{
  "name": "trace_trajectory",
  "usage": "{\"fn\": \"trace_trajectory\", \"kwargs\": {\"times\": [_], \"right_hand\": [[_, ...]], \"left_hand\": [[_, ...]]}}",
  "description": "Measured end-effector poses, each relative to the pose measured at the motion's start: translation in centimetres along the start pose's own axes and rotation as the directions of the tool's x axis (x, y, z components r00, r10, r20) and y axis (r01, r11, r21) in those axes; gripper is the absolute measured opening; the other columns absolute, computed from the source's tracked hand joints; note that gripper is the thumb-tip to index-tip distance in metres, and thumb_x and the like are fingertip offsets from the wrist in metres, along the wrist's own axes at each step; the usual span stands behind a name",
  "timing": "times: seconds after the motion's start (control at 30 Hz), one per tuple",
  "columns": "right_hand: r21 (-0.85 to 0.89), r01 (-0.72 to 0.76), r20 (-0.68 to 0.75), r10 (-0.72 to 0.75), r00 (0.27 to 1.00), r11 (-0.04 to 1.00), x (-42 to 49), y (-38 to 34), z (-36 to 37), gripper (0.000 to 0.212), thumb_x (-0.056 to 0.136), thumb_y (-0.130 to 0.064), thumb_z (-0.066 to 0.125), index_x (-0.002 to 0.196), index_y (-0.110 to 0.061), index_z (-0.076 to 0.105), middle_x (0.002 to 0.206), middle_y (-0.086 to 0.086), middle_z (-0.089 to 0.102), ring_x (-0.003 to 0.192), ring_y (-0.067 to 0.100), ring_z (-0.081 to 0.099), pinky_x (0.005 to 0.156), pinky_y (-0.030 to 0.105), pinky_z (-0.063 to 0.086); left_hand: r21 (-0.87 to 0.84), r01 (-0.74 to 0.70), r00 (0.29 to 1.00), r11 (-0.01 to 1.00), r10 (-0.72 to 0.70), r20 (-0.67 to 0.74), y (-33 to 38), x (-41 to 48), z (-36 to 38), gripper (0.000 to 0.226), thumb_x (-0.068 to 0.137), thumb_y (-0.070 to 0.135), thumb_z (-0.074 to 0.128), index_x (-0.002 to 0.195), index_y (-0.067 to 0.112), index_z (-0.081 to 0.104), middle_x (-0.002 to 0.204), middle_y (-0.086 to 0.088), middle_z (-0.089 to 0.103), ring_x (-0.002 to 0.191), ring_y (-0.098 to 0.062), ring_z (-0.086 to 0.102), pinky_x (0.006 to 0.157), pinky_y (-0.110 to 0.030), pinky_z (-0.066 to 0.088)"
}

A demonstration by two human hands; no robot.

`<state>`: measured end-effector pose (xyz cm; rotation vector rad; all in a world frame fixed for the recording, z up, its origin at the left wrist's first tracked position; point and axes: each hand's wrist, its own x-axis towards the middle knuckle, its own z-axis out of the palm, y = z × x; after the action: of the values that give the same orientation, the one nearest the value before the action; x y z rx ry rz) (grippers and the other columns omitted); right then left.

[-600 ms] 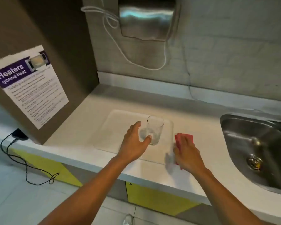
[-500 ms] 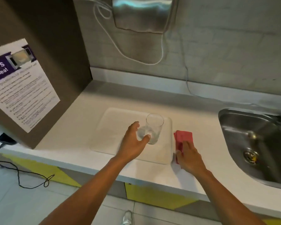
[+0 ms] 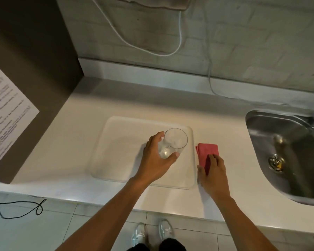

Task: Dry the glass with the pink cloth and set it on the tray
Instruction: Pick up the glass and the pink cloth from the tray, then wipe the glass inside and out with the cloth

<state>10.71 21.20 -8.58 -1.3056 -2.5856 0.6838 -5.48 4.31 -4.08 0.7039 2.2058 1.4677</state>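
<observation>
A clear drinking glass (image 3: 174,140) stands upright on the right part of a white tray (image 3: 121,151) on the counter. My left hand (image 3: 156,160) wraps around the glass from the near left, thumb at its front and fingers behind. A folded pink cloth (image 3: 206,151) lies on the counter just right of the tray. My right hand (image 3: 213,173) rests on the cloth's near end, fingers pressed onto it and covering that part.
A steel sink (image 3: 286,156) is set into the counter at the right. A brown cabinet side with a printed notice (image 3: 5,113) borders the left. Cables hang on the tiled back wall (image 3: 243,42). A black cord (image 3: 16,209) lies on the floor.
The camera has tilted down and drawn closer. Both hands stay where they were, the left on the glass, the right on the cloth; the right hand sits slightly nearer the cloth's near end.
</observation>
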Motion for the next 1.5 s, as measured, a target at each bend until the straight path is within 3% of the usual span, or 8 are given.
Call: {"fn": "trace_trajectory", "kwargs": {"times": [0.27,0.4,0.57,0.77,0.93,1.17,1.4,1.5], "right_hand": [[0.23,0.006,-0.03,0.001,1.0,0.973,2.3,0.3,-1.7,0.017,0.103,-0.041,0.043,0.107,-0.042,0.059,0.1,-0.016,0.068,0.092,0.013,0.066,0.073,0.029,0.053],[0.535,-0.153,0.133,0.095,0.987,0.831,3.4,1.2,-4.2,0.029,0.106,-0.018,0.041,0.126,-0.025,0.062,0.091,0.003,0.074,0.07,0.024,0.073,0.064,0.041,0.062],[0.721,-0.317,0.271,0.17,0.947,0.616,1.7,1.0,-7.3,0.034,0.106,-0.013,0.042,0.124,-0.028,0.067,0.111,0.006,0.074,0.101,0.033,0.07,0.09,0.056,0.058],[0.623,0.161,0.195,-0.352,0.916,0.765,-1.8,-5.9,-9.0,0.062,0.103,-0.006,0.043,0.14,-0.056,0.047,0.123,-0.019,0.068,0.072,-0.007,0.067,0.066,0.012,0.055],[0.368,0.449,0.243,-0.551,0.799,0.814,-3.3,-8.8,-7.1,0.047,0.101,-0.061,0.026,0.147,-0.063,0.016,0.162,-0.034,0.004,0.145,-0.011,0.015,0.121,0.025,0.025],[0.252,0.536,0.069,-0.567,0.821,0.806,-0.8,-11.1,-6.9,0.059,0.105,-0.048,0.033,0.155,-0.048,0.001,0.163,-0.025,-0.007,0.153,0.01,0.018,0.119,0.035,0.033],[0.217,0.526,0.235,-0.567,0.79,0.823,-2.8,-8.5,-7.4,0.061,0.096,-0.06,0.013,0.151,-0.055,-0.011,0.161,-0.03,-0.015,0.142,0.0,0.026,0.105,0.005,0.016],[0.279,0.449,0.198,-0.509,0.838,0.849,-1.6,-9.2,-7.8,0.059,0.098,-0.059,0.016,0.154,-0.054,0.001,0.166,-0.025,0.0,0.126,-0.014,0.031,0.096,-0.006,0.024]], "left_hand": [[-0.158,0.002,0.992,0.988,-0.022,-0.123,-0.2,0.0,2.4,0.069,0.082,0.026,0.092,0.133,0.047,0.05,0.131,0.03,0.058,0.117,0.021,0.052,0.089,0.002,0.043],[-0.481,0.108,0.949,0.87,-0.235,-0.212,-0.2,2.0,1.6,0.044,0.091,0.021,0.085,0.13,0.013,0.065,0.128,-0.006,0.075,0.115,-0.015,0.071,0.097,-0.03,0.057],[-0.768,0.359,0.855,0.531,-0.516,0.043,0.2,2.7,1.0,0.045,0.08,0.048,0.081,0.113,0.017,0.074,0.108,-0.004,0.079,0.101,-0.024,0.072,0.076,-0.037,0.057],[-0.781,0.52,0.779,0.346,-0.567,0.268,2.0,1.8,3.9,0.049,0.099,0.058,0.058,0.112,0.013,0.073,0.104,-0.007,0.084,0.091,-0.023,0.076,0.081,-0.037,0.057],[-0.863,0.453,0.825,0.226,-0.474,0.309,2.3,-0.6,4.8,0.061,0.103,0.056,0.052,0.133,0.008,0.074,0.128,-0.023,0.077,0.114,-0.036,0.076,0.091,-0.046,0.063],[-0.827,0.393,0.879,0.402,-0.43,0.208,3.7,-1.8,5.4,0.046,0.108,0.054,0.043,0.119,0.034,0.083,0.122,-0.005,0.082,0.114,-0.02,0.078,0.084,-0.025,0.064],[-0.836,0.371,0.866,0.405,-0.475,0.155,3.6,-0.1,4.0,0.052,0.101,0.065,0.049,0.104,0.031,0.088,0.118,-0.014,0.083,0.118,-0.036,0.075,0.107,-0.053,0.056],[-0.819,0.413,0.86,0.399,-0.467,0.206,3.8,-1.1,5.1,0.054,0.099,0.068,0.05,0.11,0.029,0.086,0.113,-0.012,0.084,0.106,-0.029,0.08,0.085,-0.044,0.065]]}}
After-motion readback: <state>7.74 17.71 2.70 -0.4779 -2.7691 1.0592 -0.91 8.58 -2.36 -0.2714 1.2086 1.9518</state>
